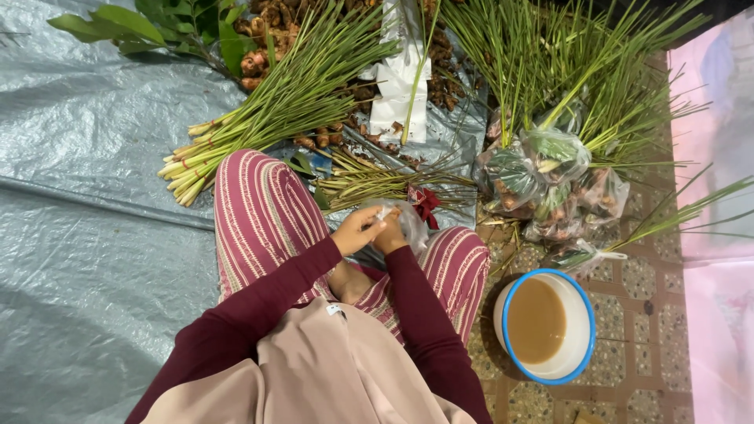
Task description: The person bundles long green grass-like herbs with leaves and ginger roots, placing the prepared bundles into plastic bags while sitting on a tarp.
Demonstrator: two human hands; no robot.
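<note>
One lemongrass bundle lying tied on grey tarp, left. Centre: my left hand and right hand together over knees, fingers pinched on small clear bag, probably knotting it. Right: several filled bags done on floor, loose stalks left; bowl of brown water.

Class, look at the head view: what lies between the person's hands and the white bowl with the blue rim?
In the head view, the person's striped trouser leg lies between the hands and the bowl, followed by a strip of patterned tile floor beside the bowl.
</note>
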